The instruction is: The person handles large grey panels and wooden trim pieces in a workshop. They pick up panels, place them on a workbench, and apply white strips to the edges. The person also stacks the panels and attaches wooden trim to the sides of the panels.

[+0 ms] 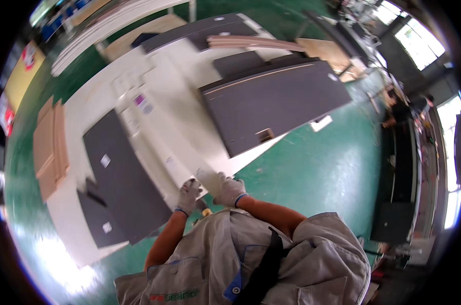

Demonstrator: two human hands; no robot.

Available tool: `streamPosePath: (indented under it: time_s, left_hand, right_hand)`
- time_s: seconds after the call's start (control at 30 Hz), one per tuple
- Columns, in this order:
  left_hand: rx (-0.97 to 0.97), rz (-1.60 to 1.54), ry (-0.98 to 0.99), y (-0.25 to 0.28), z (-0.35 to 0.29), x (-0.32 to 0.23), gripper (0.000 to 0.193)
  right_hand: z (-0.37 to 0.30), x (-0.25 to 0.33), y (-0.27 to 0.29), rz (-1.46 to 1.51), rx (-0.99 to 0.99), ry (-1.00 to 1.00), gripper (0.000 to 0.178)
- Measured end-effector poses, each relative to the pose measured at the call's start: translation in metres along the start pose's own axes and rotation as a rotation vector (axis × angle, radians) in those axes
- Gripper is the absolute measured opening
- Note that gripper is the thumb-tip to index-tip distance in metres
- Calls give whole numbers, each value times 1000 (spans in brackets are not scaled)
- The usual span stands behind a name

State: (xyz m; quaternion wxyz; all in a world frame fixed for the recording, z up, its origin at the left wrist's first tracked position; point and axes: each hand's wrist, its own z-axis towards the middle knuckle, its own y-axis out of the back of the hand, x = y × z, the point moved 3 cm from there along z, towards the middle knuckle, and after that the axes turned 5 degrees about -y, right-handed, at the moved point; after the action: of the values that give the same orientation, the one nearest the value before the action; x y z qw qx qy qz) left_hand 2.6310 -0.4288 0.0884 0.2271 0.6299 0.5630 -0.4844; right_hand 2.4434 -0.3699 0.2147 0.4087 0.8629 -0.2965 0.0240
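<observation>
My left hand [188, 195], in a pale work glove, is at the near end of a long white panel strip [159, 147]; its fingers curl down at the strip's edge, and what they hold, if anything, is unclear. Close to its right, my gloved right hand [229, 190] is closed around the edge of a pale flat piece [208, 179], which overlaps the near end of the strip. Just below and between the hands, a tool with a yellowish end [205, 209] shows in part. Motion blurs the picture somewhat.
Dark grey panels [126, 178] lie left of the strip; a larger dark panel [276, 101] lies to the right on the white worktable [177, 84]. Brown boards [51, 147] stack at the left edge. Another person [398, 109] stands by a bench at far right.
</observation>
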Motion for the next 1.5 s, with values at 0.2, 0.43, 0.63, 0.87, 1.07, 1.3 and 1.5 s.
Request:
streamPosePath:
  time_s: [0.2, 0.43, 0.63, 0.87, 1.07, 1.3, 1.5]
  left_hand:
    - [-88, -98, -2, -68, 76, -23, 16]
    - [-641, -44, -107, -8, 134, 47, 19]
    - [-704, 768, -84, 70, 90, 3, 52]
    - [-448, 740, -164, 5, 30, 5, 37]
    - [-64, 868, -120, -52, 14, 19, 39]
    - [18, 1018, -171, -35, 19, -3, 41]
    - [61, 826, -29, -11, 25, 9, 41]
  right_hand:
    - [2, -66, 23, 60, -20, 64, 89]
    - [61, -157, -20, -44, 45, 842, 60]
    - [160, -220, -88, 907, 176, -109, 23]
    - [170, -155, -61, 948, 55, -500, 47]
    - [127, -127, -15, 192, -484, -269, 76]
    - [140, -112, -59, -21, -421, 22, 69]
    - [77, -90, -90, 89, -333, 64, 66]
